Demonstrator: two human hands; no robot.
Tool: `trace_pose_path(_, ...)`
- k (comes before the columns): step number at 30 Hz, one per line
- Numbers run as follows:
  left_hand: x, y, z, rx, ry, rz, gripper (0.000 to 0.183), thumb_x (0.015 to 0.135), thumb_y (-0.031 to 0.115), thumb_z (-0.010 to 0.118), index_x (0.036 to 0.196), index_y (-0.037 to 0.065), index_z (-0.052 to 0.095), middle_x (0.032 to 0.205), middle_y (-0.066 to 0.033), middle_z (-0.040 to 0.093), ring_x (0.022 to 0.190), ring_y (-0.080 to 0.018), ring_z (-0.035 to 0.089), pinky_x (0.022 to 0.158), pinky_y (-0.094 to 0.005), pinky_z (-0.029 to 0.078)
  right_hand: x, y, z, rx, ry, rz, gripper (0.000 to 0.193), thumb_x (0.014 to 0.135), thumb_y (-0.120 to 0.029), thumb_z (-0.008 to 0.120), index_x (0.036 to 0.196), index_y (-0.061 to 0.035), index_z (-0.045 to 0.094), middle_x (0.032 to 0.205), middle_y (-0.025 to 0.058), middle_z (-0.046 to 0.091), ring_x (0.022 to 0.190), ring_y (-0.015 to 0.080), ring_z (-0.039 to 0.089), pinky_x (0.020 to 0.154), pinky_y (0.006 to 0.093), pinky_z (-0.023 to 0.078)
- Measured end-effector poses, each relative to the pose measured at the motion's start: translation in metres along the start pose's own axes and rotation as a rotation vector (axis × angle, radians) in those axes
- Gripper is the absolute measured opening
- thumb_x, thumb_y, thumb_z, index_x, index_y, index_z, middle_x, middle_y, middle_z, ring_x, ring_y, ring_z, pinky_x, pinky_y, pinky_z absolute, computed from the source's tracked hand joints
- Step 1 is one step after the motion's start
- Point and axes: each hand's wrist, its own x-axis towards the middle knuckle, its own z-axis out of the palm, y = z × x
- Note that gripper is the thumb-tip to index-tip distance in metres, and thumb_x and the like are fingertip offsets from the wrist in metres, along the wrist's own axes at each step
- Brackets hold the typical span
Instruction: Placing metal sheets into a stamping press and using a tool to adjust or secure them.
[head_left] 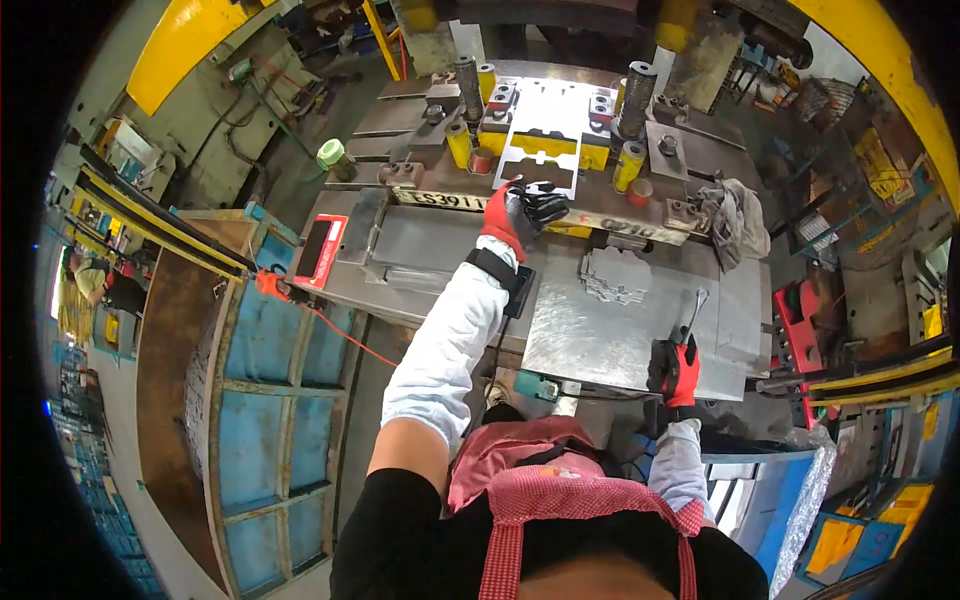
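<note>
My left hand [522, 212], in a red and black glove, reaches to the press die. Its fingers are bent around the near edge of a shiny cut-out metal sheet [540, 150], which lies between the die's posts. Over the front right of the steel table [580, 335], my right hand [677, 370], in a similar glove, is closed around a slim metal tool [697, 312] with a rounded tip pointing away from me. The palm hides its handle, so its exact kind does not show. Several flat, notched metal pieces [614, 275] lie stacked on the table between my hands.
Flat metal sheets [425, 240] are piled left of my left forearm, beside a red-framed panel [323, 250]. Yellow and dark guide posts [629, 165] flank the die. A grey rag [735, 220] hangs at its right. A blue-panelled rack [262, 345] stands left; a bottle with a green cap [331, 154] is behind.
</note>
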Motion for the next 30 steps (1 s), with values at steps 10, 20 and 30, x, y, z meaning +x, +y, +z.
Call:
trace_pose_path(10, -0.001, -0.005, 0.011, 0.068, 0.09, 0.058, 0.046, 0.089, 0.035, 0.033, 0.1, -0.006, 0.051, 0.09, -0.023, 0.06, 0.08, -0.0361, 0.061, 0.079, -0.0455, 0.048, 0.008, 0.004, -0.014, 0.073, -0.014, 0.06, 0.016, 0.082, -0.02, 0.053, 0.077, -0.0097, 0.043, 0.057, 0.0031, 0.048, 0.041, 0.0132, 0.044, 0.036, 0.0274, 0.035)
trace_pose_path(20, 0.004, -0.003, 0.008, 0.05, 0.052, 0.008, 0.051, 0.089, 0.037, 0.031, 0.097, -0.008, 0.052, 0.089, -0.0246, 0.06, 0.079, -0.0366, 0.061, 0.079, -0.0455, 0.047, 0.015, 0.015, -0.031, 0.125, -0.05, 0.033, 0.015, 0.081, -0.017, 0.055, 0.081, -0.0057, 0.044, 0.055, 0.004, 0.047, 0.039, 0.0135, 0.044, 0.036, 0.0273, 0.037)
trace_pose_path(30, 0.008, -0.003, -0.003, 0.032, 0.027, 0.003, 0.045, 0.089, 0.033, 0.033, 0.1, -0.007, 0.05, 0.091, -0.0227, 0.06, 0.079, -0.0357, 0.061, 0.077, -0.046, 0.049, 0.016, 0.019, -0.033, -0.019, -0.043, -0.004, 0.017, 0.081, -0.02, 0.055, 0.079, -0.0081, 0.043, 0.056, 0.004, 0.046, 0.039, 0.0151, 0.044, 0.034, 0.0278, 0.036)
